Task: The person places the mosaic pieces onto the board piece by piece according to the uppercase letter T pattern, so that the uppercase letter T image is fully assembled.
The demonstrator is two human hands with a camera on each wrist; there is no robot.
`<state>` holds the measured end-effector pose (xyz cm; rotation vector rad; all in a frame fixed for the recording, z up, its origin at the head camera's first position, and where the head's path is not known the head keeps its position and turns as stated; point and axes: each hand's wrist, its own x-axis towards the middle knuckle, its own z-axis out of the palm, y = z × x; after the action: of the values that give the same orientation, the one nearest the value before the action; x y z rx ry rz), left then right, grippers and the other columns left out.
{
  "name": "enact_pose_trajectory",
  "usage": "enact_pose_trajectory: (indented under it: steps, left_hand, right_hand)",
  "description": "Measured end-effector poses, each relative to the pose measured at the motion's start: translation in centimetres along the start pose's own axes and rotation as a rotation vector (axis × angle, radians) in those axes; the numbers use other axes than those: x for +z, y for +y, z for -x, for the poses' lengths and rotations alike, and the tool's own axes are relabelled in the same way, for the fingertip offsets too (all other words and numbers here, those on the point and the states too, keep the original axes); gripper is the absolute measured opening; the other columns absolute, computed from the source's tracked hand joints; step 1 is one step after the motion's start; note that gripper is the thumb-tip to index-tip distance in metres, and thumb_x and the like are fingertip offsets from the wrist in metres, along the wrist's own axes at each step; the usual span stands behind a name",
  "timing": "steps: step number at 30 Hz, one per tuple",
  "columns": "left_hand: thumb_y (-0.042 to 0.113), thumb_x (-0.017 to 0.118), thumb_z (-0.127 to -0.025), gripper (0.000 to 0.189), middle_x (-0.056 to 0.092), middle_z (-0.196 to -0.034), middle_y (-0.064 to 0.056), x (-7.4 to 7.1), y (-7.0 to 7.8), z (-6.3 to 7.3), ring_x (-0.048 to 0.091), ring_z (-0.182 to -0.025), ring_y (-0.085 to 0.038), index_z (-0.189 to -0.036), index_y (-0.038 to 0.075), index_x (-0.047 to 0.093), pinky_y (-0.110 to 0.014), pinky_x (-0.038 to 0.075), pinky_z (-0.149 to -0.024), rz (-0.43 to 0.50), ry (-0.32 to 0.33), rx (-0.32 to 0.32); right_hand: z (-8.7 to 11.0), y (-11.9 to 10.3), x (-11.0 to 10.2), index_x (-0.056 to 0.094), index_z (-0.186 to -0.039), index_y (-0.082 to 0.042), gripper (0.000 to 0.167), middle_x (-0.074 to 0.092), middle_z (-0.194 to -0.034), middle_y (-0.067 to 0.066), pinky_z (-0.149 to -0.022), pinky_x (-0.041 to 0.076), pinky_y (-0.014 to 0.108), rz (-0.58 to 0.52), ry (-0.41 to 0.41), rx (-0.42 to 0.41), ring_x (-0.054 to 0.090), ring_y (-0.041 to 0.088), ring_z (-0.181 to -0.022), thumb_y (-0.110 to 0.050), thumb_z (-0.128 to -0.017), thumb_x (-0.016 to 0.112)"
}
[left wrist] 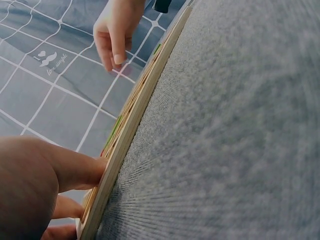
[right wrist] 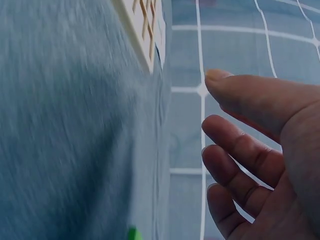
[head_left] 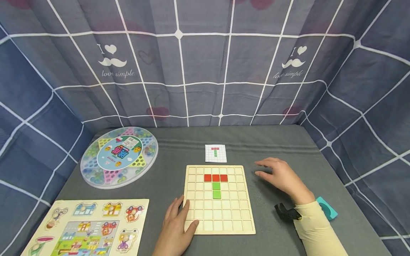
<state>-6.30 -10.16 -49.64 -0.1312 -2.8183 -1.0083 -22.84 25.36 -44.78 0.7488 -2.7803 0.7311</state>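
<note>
A square wooden grid board point(head_left: 224, 215) lies in the middle of the table. Three red tiles point(head_left: 216, 177) form a row on it, and two green tiles point(head_left: 216, 190) run down from the middle one. My left hand point(head_left: 177, 227) rests at the board's left edge, its fingers along the side and its thumb near the front corner. In the left wrist view, its fingertips touch the board's rim point(left wrist: 112, 175). My right hand point(head_left: 282, 176) hovers to the right of the board, fingers loosely bent and apart, holding nothing. Behind the board lies a small card point(head_left: 219, 159) printed with the same red and green pattern.
A round, clear-lidded game board point(head_left: 150, 170) lies at the back left. At the front left is a picture puzzle board point(head_left: 131, 208). Beside my right sleeve sits a teal object point(head_left: 327, 209), partly hidden. Grid-patterned curtains point(head_left: 205, 71) enclose the table at the back and sides.
</note>
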Motion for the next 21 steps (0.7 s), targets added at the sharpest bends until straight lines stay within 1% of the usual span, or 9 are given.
enact_pose_trajectory:
  steps: [3,8,15,21]
  left_hand:
    - [0.029,0.077,-0.086,0.063,0.04,-0.149,-0.02,0.0,0.0,0.0,0.028,-0.139,-0.044,-0.136,-0.005,0.056,-0.063,0.03,-0.105,-0.001,0.005,0.009]
    - [0.028,0.078,-0.086,0.064,0.04,-0.149,-0.02,0.0,0.0,-0.1,0.029,-0.139,-0.044,-0.136,-0.005,0.056,-0.063,0.03,-0.105,-0.003,0.003,0.006]
    - [0.029,0.077,-0.087,0.064,0.038,-0.151,-0.02,-0.1,-0.1,-0.1,0.026,-0.14,-0.045,-0.137,-0.004,0.055,-0.064,0.029,-0.105,0.003,-0.029,-0.012]
    - [0.028,0.077,-0.087,0.064,0.039,-0.15,-0.02,0.0,-0.1,-0.1,0.028,-0.139,-0.045,-0.137,-0.004,0.055,-0.064,0.029,-0.105,-0.003,-0.018,-0.002]
  right_hand:
    - [0.1,1.1,-0.8,0.073,-0.119,-0.009,0.037,0.069,-0.114,0.007,-0.085,0.051,0.049,0.013,-0.002,0.05,0.065,0.03,-0.1,-0.028,-0.088,0.078]
    - [0.6,2.6,-2.0,0.072,-0.121,-0.009,0.038,0.068,-0.116,0.01,-0.085,0.049,0.053,0.029,0.006,0.124,0.064,0.033,-0.101,-0.028,-0.088,0.077]
    - [1.3,4.3,-3.1,0.071,-0.12,-0.005,0.04,0.069,-0.116,0.014,-0.084,0.049,0.055,0.045,-0.001,0.137,0.064,0.036,-0.101,-0.028,-0.088,0.077]
    - [1.9,5.3,-3.7,0.07,-0.122,-0.003,0.041,0.068,-0.116,0.016,-0.085,0.048,0.056,0.041,-0.029,0.184,0.063,0.038,-0.103,-0.028,-0.089,0.076]
